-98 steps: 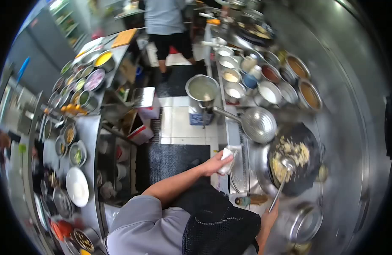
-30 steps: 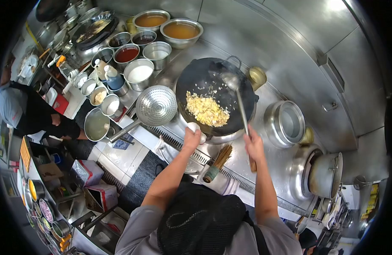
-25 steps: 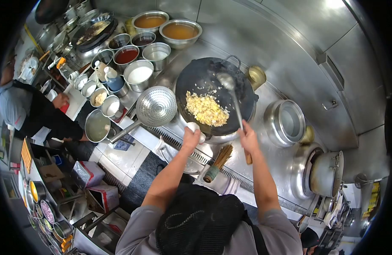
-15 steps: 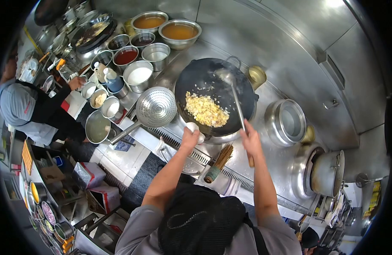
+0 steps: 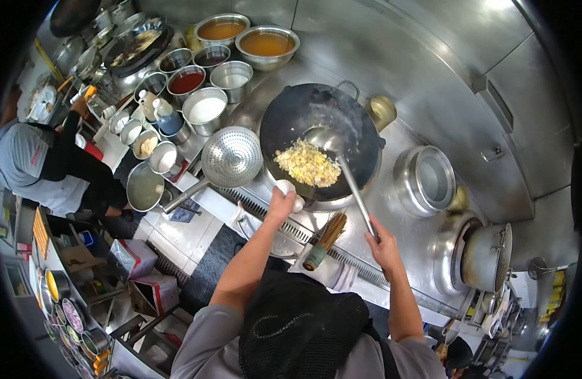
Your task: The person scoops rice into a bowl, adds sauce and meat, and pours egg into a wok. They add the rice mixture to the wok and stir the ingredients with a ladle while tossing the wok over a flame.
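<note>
My right hand (image 5: 382, 243) is closed around the handle of a long metal ladle (image 5: 353, 180). The ladle's bowl lies inside a black wok (image 5: 291, 107), at the far right edge of a heap of yellow and white food (image 5: 307, 164) that looks like rice with egg. At the wok's near left rim, my left hand (image 5: 280, 205) grips a bunched white cloth (image 5: 285, 186); whether fingers reach the rim beneath it is hidden. Left of the wok rests a large perforated strainer (image 5: 233, 155). A bamboo brush (image 5: 329, 240) lies between my forearms.
Several metal pots of sauces and powders stand at the left, including a white-filled pot (image 5: 206, 112). Two broth bowls (image 5: 267, 45) sit behind. At the right are a steel pot (image 5: 423, 180) and a tall pot (image 5: 486, 259). Another person (image 5: 35, 161) works at far left.
The ladle's bowl has come from the wok's far wall down to the food, and my right hand has drawn back toward me. My left hand stays put. The other person's arm has shifted.
</note>
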